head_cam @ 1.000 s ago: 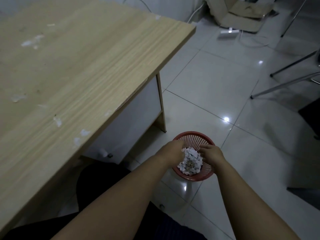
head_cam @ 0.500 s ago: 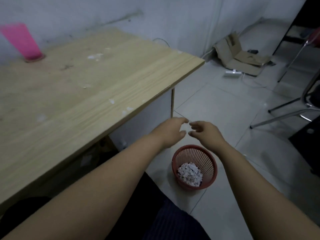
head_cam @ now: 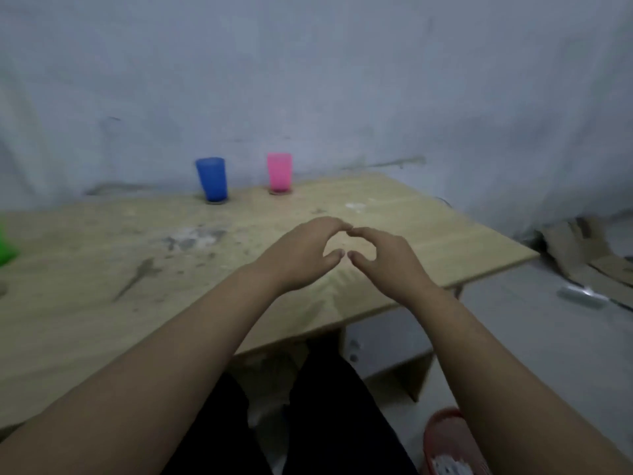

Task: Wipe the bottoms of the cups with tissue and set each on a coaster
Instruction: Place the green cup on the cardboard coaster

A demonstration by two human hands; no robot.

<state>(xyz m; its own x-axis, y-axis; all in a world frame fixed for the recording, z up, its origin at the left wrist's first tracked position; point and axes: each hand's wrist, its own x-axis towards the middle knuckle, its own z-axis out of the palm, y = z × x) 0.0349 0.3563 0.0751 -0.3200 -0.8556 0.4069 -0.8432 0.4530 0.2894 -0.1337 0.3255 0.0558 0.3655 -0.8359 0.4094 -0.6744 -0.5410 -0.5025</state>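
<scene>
A plain room is shown: a wood table set against a bare wall, with cardboard left on the floor.

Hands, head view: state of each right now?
Left hand: open, fingers loosely curved, holding nothing.
Right hand: open, fingers loosely curved, holding nothing.

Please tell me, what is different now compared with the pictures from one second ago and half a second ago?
Both hands rose from the red basket of tissue scraps on the floor to above the table. The left hand and right hand are empty, fingertips nearly meeting. The view swung up, showing a blue cup and a green thing at the left edge. The pink cup stayed on its coaster.
</scene>
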